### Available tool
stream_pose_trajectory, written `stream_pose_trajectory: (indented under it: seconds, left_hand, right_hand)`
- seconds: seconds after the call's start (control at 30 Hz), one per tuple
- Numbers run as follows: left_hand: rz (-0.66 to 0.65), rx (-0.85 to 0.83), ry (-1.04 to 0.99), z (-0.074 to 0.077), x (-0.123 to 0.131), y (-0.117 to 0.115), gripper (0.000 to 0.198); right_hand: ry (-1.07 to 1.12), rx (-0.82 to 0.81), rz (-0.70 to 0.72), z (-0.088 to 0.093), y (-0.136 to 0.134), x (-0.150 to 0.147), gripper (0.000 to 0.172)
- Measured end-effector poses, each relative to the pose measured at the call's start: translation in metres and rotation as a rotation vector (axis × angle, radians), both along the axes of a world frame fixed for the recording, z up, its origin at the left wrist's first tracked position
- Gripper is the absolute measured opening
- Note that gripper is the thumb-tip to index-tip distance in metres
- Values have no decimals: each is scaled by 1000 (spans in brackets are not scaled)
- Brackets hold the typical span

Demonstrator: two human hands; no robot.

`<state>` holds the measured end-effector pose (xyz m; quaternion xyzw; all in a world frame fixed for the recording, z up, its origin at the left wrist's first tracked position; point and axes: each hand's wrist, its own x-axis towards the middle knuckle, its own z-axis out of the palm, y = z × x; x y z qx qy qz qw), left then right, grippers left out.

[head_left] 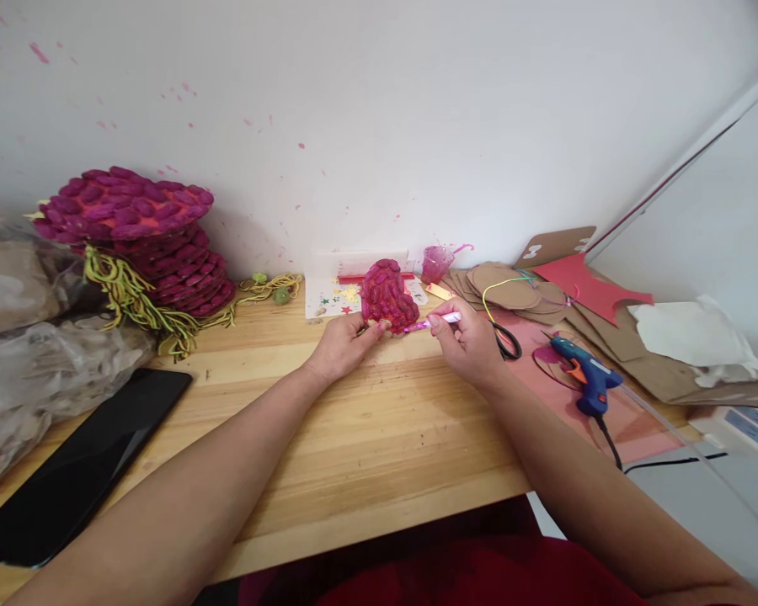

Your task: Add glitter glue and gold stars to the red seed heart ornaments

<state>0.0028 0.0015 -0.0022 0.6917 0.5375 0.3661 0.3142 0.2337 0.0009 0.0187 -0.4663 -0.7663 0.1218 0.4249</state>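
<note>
Near the middle of the table, my left hand [344,345] grips the lower left edge of a magenta shell-covered piece [387,290], whose lumpy surface looks like painted peanut shells. This piece is tilted up toward the wall. My right hand [472,343] pinches a paintbrush [451,318] with a white handle. The brush's magenta-stained end points left and meets the piece's lower right edge. Behind the piece lies a white sheet [319,305] with star shapes on it. A small clear cup [437,263] stained pink stands just behind my right hand.
Left are a stack of magenta shell-covered pieces [126,206], yellow-green yarn [177,324], plastic bags [44,370] and a black tablet-like slab [94,463]. Right are cardboard discs [502,286], scissors [509,343], a blue glue gun [590,379], red card [597,282] and white paper [695,337].
</note>
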Motion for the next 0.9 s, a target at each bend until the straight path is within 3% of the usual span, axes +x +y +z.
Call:
stream_pose_trajectory:
  seconds: [0.9]
  left_hand:
    - [-4, -47, -14, -3, -2, 1, 49]
  right_hand:
    - [132, -99, -39, -4, 4, -2, 19]
